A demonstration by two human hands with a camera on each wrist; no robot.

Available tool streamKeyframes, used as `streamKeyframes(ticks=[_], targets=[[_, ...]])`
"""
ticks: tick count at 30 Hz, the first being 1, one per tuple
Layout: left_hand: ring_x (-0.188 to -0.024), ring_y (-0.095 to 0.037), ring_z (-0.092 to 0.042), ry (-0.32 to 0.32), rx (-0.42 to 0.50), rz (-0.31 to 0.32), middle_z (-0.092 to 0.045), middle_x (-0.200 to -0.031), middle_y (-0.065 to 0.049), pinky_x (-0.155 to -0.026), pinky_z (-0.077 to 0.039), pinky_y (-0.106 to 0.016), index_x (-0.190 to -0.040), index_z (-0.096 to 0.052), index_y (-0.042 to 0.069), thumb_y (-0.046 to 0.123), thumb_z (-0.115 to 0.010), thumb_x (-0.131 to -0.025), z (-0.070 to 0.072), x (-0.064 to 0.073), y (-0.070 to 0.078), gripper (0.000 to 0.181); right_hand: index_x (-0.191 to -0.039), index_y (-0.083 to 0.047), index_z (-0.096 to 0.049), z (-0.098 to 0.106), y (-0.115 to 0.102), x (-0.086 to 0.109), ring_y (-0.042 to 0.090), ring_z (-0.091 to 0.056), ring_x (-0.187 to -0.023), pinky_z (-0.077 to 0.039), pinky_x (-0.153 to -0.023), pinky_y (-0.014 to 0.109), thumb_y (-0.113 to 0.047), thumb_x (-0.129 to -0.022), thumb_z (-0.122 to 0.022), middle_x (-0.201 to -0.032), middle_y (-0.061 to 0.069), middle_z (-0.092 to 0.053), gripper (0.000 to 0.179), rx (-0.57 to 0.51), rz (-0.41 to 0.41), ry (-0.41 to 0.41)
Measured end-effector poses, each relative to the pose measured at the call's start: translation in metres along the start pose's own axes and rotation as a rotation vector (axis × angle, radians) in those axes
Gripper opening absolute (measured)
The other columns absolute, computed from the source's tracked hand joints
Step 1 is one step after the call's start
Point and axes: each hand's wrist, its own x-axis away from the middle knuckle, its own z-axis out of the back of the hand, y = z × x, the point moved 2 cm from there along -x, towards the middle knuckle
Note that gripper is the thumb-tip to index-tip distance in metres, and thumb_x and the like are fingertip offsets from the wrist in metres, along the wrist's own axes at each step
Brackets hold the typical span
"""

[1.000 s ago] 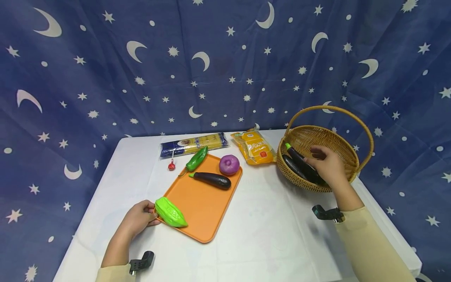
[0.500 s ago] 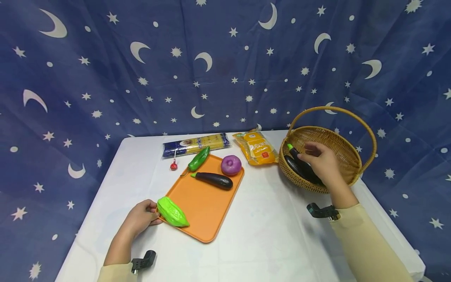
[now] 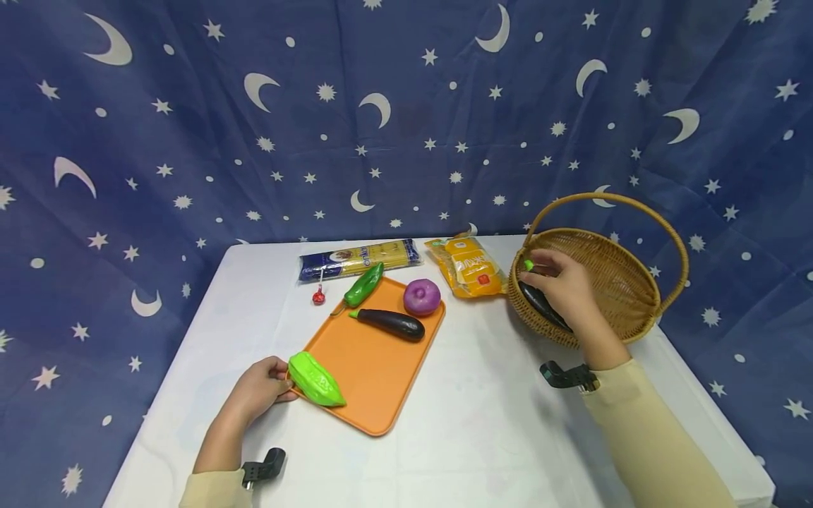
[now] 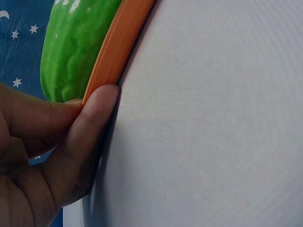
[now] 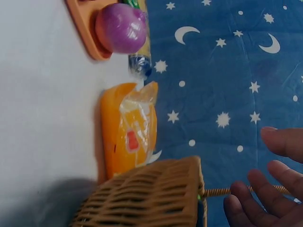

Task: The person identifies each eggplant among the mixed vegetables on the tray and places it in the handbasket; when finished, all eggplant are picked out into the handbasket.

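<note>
In the head view, my left hand [image 3: 259, 388] pinches the near-left corner of an orange tray [image 3: 365, 367]. The left wrist view shows thumb and finger on the tray rim [image 4: 113, 47], beside a bright green ribbed vegetable [image 4: 78, 47]. On the tray also lie an eggplant [image 3: 389, 324], a purple onion [image 3: 422, 297] and, across its edge, a green pepper [image 3: 365, 285]. My right hand [image 3: 565, 286] is over a wicker basket [image 3: 625, 289], above dark eggplants [image 3: 541, 303] that it partly hides. Its fingers are spread and hold nothing in the right wrist view.
Behind the tray lies a pasta packet [image 3: 362, 259]. A red lollipop [image 3: 319, 296] is left of the pepper. An orange food bag [image 3: 468, 267] stands between tray and basket, whose tall handle [image 3: 654, 219] arches up. A blue star-patterned curtain [image 3: 406, 127] backs the white table [image 3: 470, 395].
My right hand has shifted left across the basket, now covering more of the eggplants. The left hand keeps its hold on the tray. The head view has turned slightly left.
</note>
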Motion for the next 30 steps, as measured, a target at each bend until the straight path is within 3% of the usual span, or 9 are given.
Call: streamKeyframes(ticks=[30], targets=[[-0.076,-0.018,-0.063,0.017,-0.028,-0.022,-0.054,-0.099,-0.016,-0.068,-0.059,-0.03,-0.114,-0.057,-0.009,-0.004,-0.062,-0.092,0.001,0.004,0.004,0.024,-0.138,-0.009,-0.058,-0.062,-0.032,-0.008,0.034,-0.055,-0.125,-0.05,-0.102,0.047,-0.016,-0.088,-0.078,-0.136,0.015,-0.059,0.054,0.042,0.01,-0.078]])
